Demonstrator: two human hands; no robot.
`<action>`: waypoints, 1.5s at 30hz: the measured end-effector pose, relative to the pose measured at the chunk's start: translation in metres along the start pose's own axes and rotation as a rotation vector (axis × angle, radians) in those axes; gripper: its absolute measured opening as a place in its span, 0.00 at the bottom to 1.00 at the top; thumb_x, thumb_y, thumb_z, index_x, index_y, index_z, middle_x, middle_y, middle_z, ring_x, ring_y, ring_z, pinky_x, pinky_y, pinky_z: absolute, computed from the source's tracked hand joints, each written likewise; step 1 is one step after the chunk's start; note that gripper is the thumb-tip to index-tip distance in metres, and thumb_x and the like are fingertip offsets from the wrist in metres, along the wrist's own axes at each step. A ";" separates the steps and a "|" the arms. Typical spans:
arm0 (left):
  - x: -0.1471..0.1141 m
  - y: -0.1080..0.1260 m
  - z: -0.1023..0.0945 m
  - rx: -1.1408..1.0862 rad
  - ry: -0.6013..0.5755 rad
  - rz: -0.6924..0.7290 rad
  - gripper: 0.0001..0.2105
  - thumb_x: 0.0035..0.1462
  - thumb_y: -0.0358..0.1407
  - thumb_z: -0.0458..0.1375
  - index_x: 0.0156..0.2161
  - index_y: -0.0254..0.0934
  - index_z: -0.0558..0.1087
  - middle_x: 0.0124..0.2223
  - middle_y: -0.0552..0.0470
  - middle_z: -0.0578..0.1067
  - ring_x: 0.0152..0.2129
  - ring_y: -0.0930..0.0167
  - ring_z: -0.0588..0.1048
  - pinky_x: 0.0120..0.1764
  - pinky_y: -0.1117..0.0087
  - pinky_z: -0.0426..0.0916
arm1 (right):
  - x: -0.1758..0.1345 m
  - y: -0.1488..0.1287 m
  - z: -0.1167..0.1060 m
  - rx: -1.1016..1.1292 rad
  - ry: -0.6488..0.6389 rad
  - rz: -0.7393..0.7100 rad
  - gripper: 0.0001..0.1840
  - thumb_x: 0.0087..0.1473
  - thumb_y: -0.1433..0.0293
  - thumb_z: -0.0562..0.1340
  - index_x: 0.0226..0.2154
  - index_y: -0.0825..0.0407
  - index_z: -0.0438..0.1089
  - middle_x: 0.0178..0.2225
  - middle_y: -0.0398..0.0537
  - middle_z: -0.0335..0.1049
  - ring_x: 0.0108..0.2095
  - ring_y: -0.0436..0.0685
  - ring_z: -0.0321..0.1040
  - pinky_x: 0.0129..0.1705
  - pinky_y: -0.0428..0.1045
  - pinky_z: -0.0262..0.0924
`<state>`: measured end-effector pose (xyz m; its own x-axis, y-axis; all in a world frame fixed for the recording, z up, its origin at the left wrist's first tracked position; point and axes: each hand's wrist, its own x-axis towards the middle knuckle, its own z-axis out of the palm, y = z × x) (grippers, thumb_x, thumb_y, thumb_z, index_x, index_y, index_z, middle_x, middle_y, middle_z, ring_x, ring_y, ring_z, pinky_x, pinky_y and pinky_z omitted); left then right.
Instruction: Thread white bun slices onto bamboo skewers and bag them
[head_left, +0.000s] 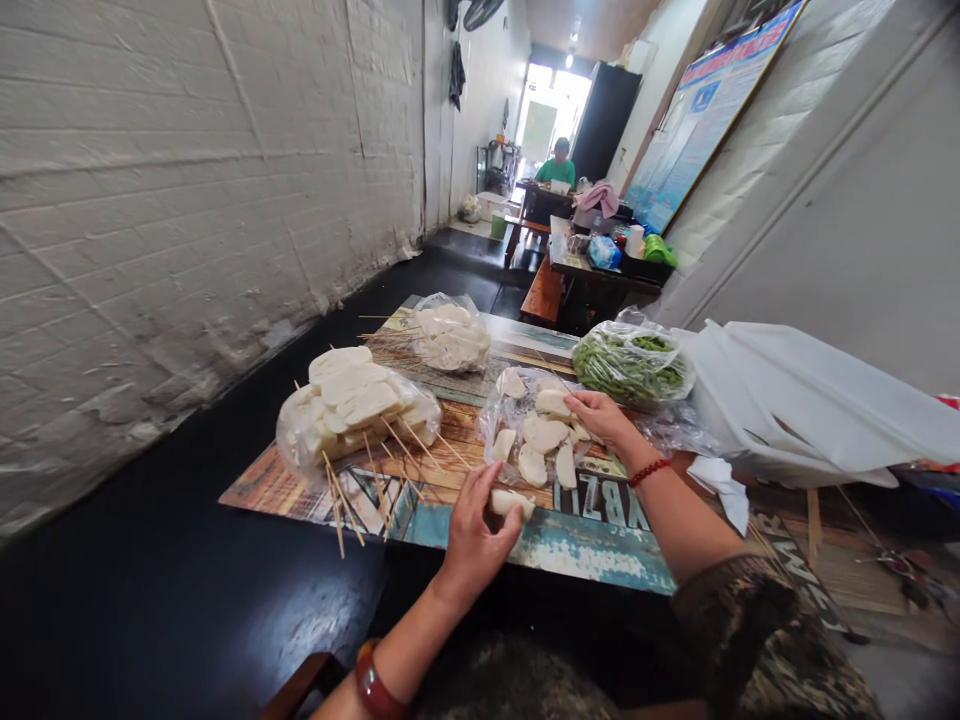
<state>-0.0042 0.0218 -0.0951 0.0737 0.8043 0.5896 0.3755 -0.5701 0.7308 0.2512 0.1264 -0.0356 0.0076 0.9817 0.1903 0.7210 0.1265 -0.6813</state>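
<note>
My left hand [480,525] is curled around a thick white food slice [511,503] at the table's near side, thumb and fingers on either side of it. My right hand [602,417] pinches the edge of another white slice [553,402] over a clear plastic bag [487,415]. A thin stick shows just beyond those fingertips; whether they hold it I cannot tell. Several loose slices [544,433] lie on the bag between my hands. To the left sits a stack of skewered white slices [352,395] in clear plastic, its wooden skewers [379,480] pointing towards me.
Farther back on the patterned tabletop [619,550] are a second bag of skewered slices [450,338] and a bag of green vegetables [634,365]. White plastic containers [795,395] stand at right beside a crumpled tissue [721,488]. A person in green [556,170] sits at a far table.
</note>
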 end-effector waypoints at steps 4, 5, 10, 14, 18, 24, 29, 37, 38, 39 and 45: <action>0.001 0.001 0.000 0.005 -0.002 0.002 0.23 0.55 0.30 0.58 0.57 0.38 0.67 0.51 0.42 0.74 0.50 0.62 0.73 0.53 0.57 0.70 | -0.003 0.000 -0.003 -0.008 0.021 0.023 0.25 0.55 0.51 0.57 0.33 0.55 0.77 0.28 0.47 0.75 0.27 0.54 0.66 0.29 0.47 0.60; 0.001 0.002 -0.001 0.005 -0.004 -0.001 0.23 0.55 0.30 0.58 0.56 0.37 0.67 0.51 0.42 0.74 0.50 0.62 0.73 0.53 0.57 0.70 | -0.005 -0.001 -0.003 -0.030 0.036 0.029 0.23 0.54 0.54 0.58 0.36 0.55 0.77 0.32 0.49 0.76 0.29 0.54 0.67 0.32 0.48 0.61; 0.003 0.004 -0.002 0.000 -0.026 -0.012 0.23 0.55 0.30 0.58 0.56 0.38 0.67 0.51 0.43 0.74 0.50 0.62 0.73 0.52 0.58 0.70 | -0.026 -0.015 0.002 -0.147 -0.028 0.016 0.15 0.53 0.59 0.63 0.38 0.51 0.78 0.35 0.49 0.76 0.33 0.56 0.70 0.38 0.50 0.63; 0.004 0.007 -0.003 0.006 -0.029 -0.026 0.23 0.55 0.30 0.57 0.57 0.39 0.66 0.51 0.43 0.73 0.49 0.62 0.73 0.52 0.58 0.70 | -0.046 -0.027 0.018 -0.218 -0.070 -0.024 0.26 0.43 0.58 0.71 0.46 0.48 0.75 0.42 0.51 0.73 0.42 0.61 0.70 0.47 0.54 0.63; 0.004 0.008 -0.004 -0.002 -0.027 -0.020 0.23 0.54 0.30 0.58 0.57 0.39 0.66 0.51 0.43 0.73 0.50 0.62 0.73 0.52 0.59 0.70 | -0.050 -0.024 0.025 -0.175 -0.005 -0.024 0.19 0.49 0.61 0.67 0.44 0.50 0.76 0.41 0.52 0.74 0.43 0.61 0.69 0.47 0.55 0.63; 0.005 0.008 -0.004 -0.021 -0.035 -0.014 0.25 0.53 0.28 0.58 0.58 0.38 0.65 0.51 0.43 0.73 0.50 0.63 0.73 0.52 0.59 0.69 | -0.042 -0.008 0.013 -0.008 -0.019 0.055 0.21 0.58 0.58 0.56 0.37 0.56 0.78 0.30 0.49 0.77 0.30 0.56 0.72 0.32 0.48 0.64; 0.007 0.010 -0.007 -0.080 -0.078 -0.044 0.24 0.54 0.28 0.59 0.58 0.39 0.66 0.52 0.43 0.74 0.49 0.64 0.73 0.52 0.60 0.69 | -0.051 -0.008 0.013 0.058 -0.023 0.076 0.23 0.55 0.56 0.58 0.40 0.57 0.77 0.32 0.50 0.77 0.31 0.56 0.71 0.33 0.49 0.63; 0.006 0.015 -0.016 -0.277 -0.178 -0.161 0.12 0.55 0.32 0.61 0.46 0.38 0.76 0.48 0.43 0.77 0.48 0.63 0.75 0.51 0.59 0.69 | -0.081 -0.020 -0.001 0.092 0.037 0.047 0.24 0.61 0.58 0.54 0.51 0.55 0.73 0.34 0.51 0.77 0.37 0.59 0.72 0.40 0.51 0.62; 0.003 0.019 -0.019 -0.286 -0.196 -0.192 0.10 0.55 0.32 0.61 0.44 0.38 0.76 0.46 0.44 0.78 0.45 0.63 0.76 0.50 0.60 0.70 | -0.085 -0.019 -0.005 0.106 0.063 0.039 0.24 0.62 0.58 0.53 0.50 0.54 0.73 0.33 0.50 0.77 0.37 0.58 0.71 0.40 0.51 0.62; 0.000 0.024 -0.023 -0.290 -0.216 -0.219 0.08 0.56 0.32 0.60 0.42 0.37 0.77 0.44 0.44 0.78 0.43 0.64 0.76 0.48 0.61 0.71 | -0.088 -0.019 -0.010 0.128 0.091 0.032 0.23 0.63 0.58 0.53 0.49 0.54 0.73 0.31 0.48 0.76 0.36 0.58 0.71 0.40 0.51 0.62; 0.010 0.074 -0.038 -0.307 -0.321 -0.125 0.05 0.58 0.32 0.59 0.39 0.37 0.76 0.40 0.47 0.78 0.38 0.67 0.76 0.42 0.68 0.69 | -0.095 -0.019 -0.037 0.599 0.162 0.150 0.22 0.57 0.58 0.60 0.50 0.51 0.70 0.27 0.41 0.70 0.20 0.47 0.59 0.22 0.44 0.50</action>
<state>-0.0104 -0.0185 -0.0223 0.3459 0.8536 0.3896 0.1122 -0.4498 0.8861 0.2628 0.0255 -0.0143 0.2168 0.9668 0.1350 0.1920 0.0933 -0.9769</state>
